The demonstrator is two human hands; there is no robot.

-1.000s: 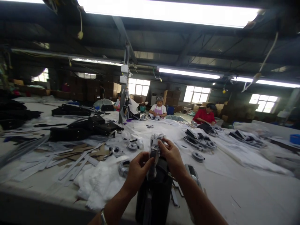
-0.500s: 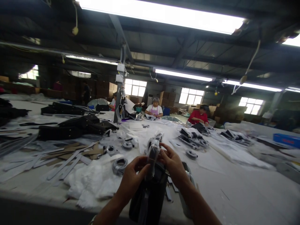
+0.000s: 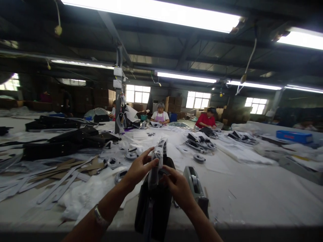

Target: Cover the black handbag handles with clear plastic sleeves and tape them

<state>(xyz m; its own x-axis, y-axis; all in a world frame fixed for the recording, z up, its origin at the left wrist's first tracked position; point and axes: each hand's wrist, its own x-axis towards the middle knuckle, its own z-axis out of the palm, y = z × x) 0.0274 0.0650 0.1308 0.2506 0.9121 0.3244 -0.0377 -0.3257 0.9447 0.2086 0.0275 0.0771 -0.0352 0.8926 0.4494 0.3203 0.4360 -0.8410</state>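
In the head view, the left hand [image 3: 140, 168], half-curled, pinches a long, grey, clear-plastic-wrapped bundle [image 3: 153, 178] above a black, boxy bag [image 3: 158, 215] at six o'clock; the right hand [image 3: 178, 188] bends close at four, its grip unclear. Crumpled, filmy white plastic [image 3: 85, 196] lies at eight, a smooth grey tape dispenser [image 3: 196, 185] beyond the right hand at four.

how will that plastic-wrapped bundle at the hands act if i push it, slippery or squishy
The plastic-wrapped bundle is probably a bit slippery, as its clear film shines. Its surface would likely crinkle and give, since the film looks creased. It seems fairly light, being slim, though the wrap obscures what is inside.
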